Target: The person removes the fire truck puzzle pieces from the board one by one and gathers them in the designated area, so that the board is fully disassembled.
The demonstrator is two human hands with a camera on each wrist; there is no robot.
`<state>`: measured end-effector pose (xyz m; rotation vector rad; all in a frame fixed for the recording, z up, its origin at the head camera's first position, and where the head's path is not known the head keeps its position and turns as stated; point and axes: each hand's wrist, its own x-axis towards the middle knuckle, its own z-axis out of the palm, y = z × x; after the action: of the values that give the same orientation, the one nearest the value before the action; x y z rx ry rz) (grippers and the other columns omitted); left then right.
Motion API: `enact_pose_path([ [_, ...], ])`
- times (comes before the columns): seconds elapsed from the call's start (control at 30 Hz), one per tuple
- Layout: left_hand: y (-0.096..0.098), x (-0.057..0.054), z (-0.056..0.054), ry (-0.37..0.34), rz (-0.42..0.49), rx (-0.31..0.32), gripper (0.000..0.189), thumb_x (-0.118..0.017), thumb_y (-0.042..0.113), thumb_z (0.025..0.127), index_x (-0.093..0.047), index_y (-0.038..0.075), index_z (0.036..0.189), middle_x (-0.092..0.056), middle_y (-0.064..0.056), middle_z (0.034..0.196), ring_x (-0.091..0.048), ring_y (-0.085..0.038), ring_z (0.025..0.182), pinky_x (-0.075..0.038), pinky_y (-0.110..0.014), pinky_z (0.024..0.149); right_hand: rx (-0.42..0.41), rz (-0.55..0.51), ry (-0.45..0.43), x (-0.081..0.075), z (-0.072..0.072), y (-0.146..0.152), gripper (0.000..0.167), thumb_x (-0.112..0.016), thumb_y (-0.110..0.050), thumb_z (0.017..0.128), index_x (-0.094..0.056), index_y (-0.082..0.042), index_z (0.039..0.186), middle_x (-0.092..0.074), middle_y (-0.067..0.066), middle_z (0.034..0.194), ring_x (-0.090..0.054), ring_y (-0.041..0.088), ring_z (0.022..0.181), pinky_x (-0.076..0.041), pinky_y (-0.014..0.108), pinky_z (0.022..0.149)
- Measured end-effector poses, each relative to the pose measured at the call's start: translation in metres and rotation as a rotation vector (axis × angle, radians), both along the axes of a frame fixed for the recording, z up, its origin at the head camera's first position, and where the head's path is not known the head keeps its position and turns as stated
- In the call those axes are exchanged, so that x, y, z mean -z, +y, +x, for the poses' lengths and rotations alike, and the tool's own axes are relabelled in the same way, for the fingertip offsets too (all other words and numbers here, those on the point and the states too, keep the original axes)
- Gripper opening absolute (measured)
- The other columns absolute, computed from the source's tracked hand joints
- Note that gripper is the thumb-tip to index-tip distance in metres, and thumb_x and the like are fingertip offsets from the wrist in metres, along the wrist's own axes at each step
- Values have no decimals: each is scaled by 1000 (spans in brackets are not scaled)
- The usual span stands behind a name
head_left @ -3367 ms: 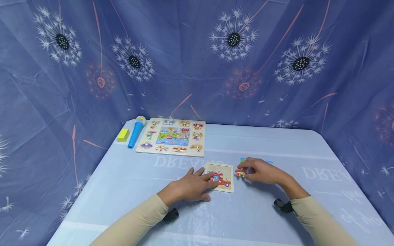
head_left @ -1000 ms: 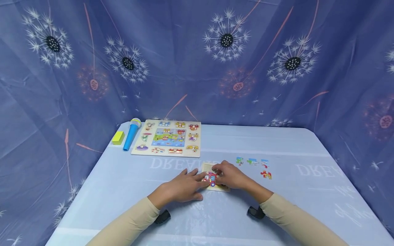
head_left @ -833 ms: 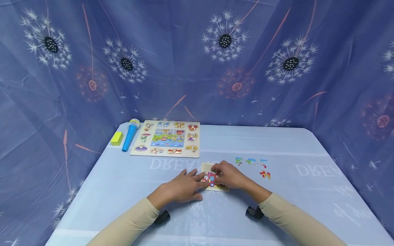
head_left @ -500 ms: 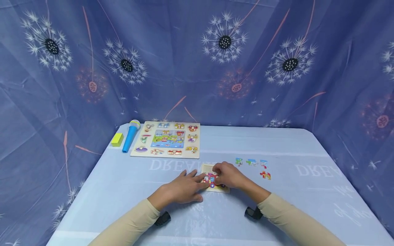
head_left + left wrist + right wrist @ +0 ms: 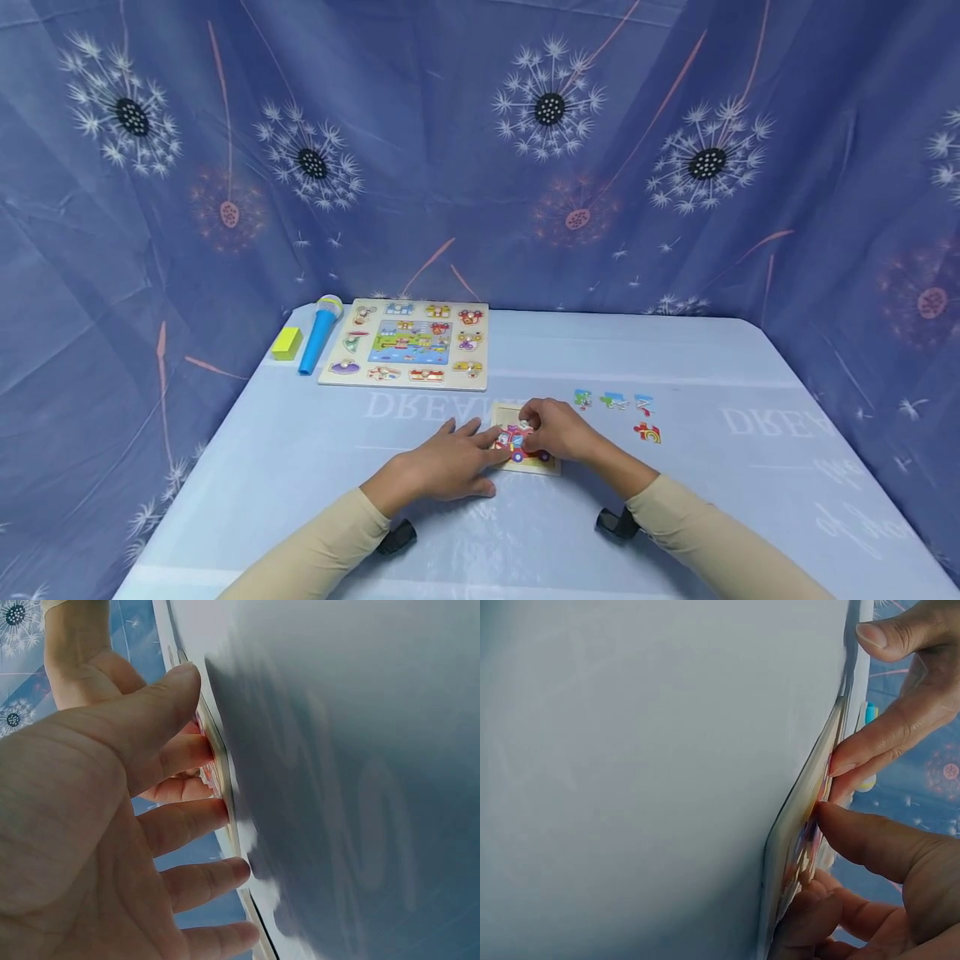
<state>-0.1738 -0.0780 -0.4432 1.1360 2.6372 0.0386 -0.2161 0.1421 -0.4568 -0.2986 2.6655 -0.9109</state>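
A small wooden jigsaw puzzle board with a red vehicle picture lies on the table in front of me. My left hand rests flat at its left side, fingers spread, with fingertips on the board's edge and picture. My right hand is over the board's right half, thumb and curled fingers pinching at a puzzle piece in the picture; the piece is mostly hidden by the fingers. In the right wrist view the right thumb touches the board's face. A loose red-and-yellow puzzle piece lies to the right.
Several blue-and-green puzzle pieces lie behind the right hand. At the back left are a larger peg puzzle board, a blue toy microphone and a yellow block. A patterned blue curtain encloses the table.
Earlier my right hand held the red-and-yellow piece beside the board; that piece now lies farther right, and the hand has moved left onto the board. The left hand stays in place.
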Motion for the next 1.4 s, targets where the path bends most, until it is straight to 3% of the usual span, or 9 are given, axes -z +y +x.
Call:
enact_pose_path([
  [0.47,-3,1,0,-5,18,-4,59,-62,53,98,-51,32,151,-39,-4,163,-34,-38,150,-32,-65,113,-83,-7,25,-2,-1,7,35,-82,-3,82,-71,-10,114,-59,0,87,-52,17,82,-45,34,74],
  [1.0,-3,1,0,-17,23,-14,59,-62,52,97,-51,31,152,-38,-4,163,-33,-39,150,-31,-66,113,-176,48,126,2,-5,11,40,-80,-8,83,-72,-5,122,-64,-4,91,-55,13,82,-50,35,78],
  [1.4,-2,3,-3,-14,11,-2,59,-61,53,98,-49,34,153,-37,-2,164,-33,-37,150,-31,-65,114,-221,-25,143,2,-5,26,41,-76,-8,85,-70,-3,125,-66,-3,100,-57,11,86,-50,30,76],
])
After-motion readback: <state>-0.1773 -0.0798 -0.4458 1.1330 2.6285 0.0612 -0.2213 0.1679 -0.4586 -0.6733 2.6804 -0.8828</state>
